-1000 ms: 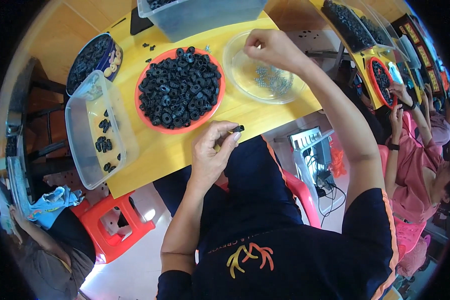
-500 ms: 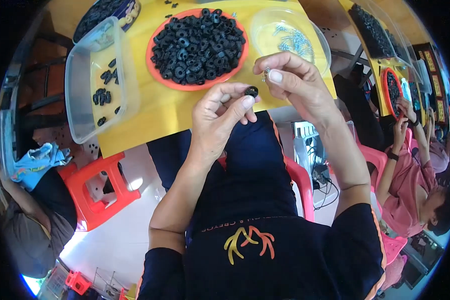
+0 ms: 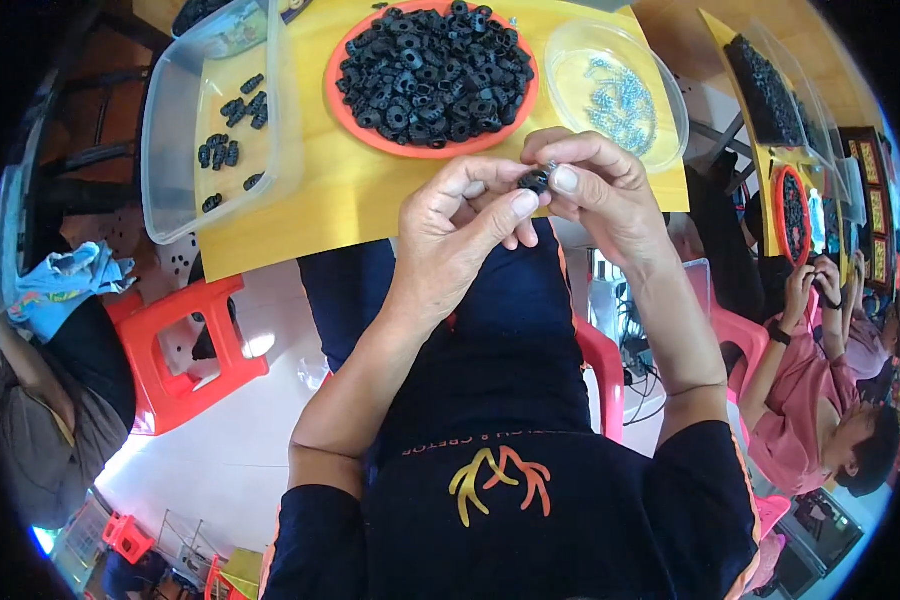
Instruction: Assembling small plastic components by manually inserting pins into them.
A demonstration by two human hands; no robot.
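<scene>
Right hand has come in to meet left hand; gap from half a second ago is gone, fingertips now together. Left is pinched on a small black piece, held above the near edge of the worktop, right of middle. Right is pinched on what looks like a silvery spring, mostly hidden, right at the piece. Reads as fitting step started; can't tell if seated. Beyond: clear bin at left edge, several black pieces showing; orange bowl, heaped with black parts, mid-worktop; clear tub of springs, right edge.
</scene>
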